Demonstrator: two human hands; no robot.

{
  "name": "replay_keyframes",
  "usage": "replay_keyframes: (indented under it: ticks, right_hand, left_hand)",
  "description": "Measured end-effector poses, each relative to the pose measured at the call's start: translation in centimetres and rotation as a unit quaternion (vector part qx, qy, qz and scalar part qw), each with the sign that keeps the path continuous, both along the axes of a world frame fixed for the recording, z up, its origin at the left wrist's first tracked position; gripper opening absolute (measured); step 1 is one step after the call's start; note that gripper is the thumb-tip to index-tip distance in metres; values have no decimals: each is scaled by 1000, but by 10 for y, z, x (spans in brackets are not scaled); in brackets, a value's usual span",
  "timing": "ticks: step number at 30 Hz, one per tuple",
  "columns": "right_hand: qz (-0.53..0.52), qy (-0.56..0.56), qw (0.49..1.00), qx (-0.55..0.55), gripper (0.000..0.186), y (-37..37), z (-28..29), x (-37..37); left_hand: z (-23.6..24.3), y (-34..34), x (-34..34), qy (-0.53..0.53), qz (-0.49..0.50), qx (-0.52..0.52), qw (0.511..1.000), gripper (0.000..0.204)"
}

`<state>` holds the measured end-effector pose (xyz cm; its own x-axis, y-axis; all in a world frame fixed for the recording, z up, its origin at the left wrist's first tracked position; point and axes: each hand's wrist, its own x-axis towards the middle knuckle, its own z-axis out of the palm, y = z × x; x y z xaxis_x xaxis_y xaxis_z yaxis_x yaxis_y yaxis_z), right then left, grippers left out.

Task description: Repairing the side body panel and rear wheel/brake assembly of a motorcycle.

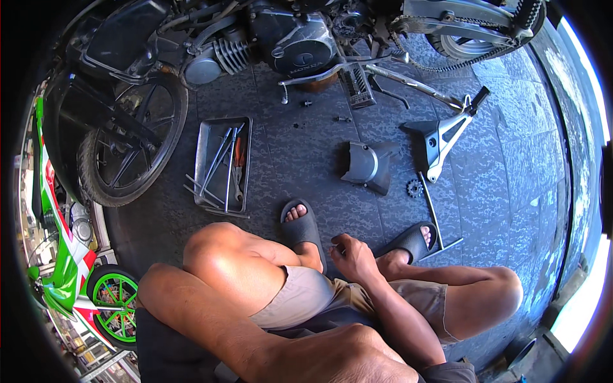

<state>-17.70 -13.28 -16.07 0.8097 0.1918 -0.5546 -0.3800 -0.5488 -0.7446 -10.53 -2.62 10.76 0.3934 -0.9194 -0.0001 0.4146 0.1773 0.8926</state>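
My right hand [355,258] hangs between my knees with its fingers curled in, and no object shows in it. My left arm is bent, and its hand [361,353] is raised very close at the lower edge; its fingers are hidden. Past my feet lies a dark curved cover [373,166] with a lighter band. To its right are a silver footrest bracket [442,142], a small toothed sprocket [415,188] and a long T-handle wrench [431,210]. A metal tray [247,137] with T-handle wrenches, red-handled pliers [239,152] and a spanner stands to the left.
A dark motorcycle stands across the far side, with its engine [300,54], front wheel [135,140] and drive chain [447,65]. Small bolts [306,103] lie below the engine. A green, white and red motorcycle [67,268] is at far left. A pale wall runs along the right.
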Motion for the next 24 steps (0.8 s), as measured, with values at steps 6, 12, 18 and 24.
replay_keyframes:
  ticks: [6, 12, 18, 24]
  right_hand:
    - [7, 15, 1000, 0, 33, 2, -3, 0]
    - [16, 22, 1000, -4, 34, 7, -11, 1]
    - [12, 32, 999, -8, 35, 6, -6, 4]
    - [25, 13, 999, -29, 33, 2, -27, -4]
  left_hand:
    - [-6, 6, 1, 13, 26, -38, 999, 32]
    - [-3, 11, 8, -51, 44, -46, 997, 32]
    - [-1, 8, 1, -52, 92, -17, 994, 27]
    - [-11, 1, -3, -275, 68, 119, 952, 21]
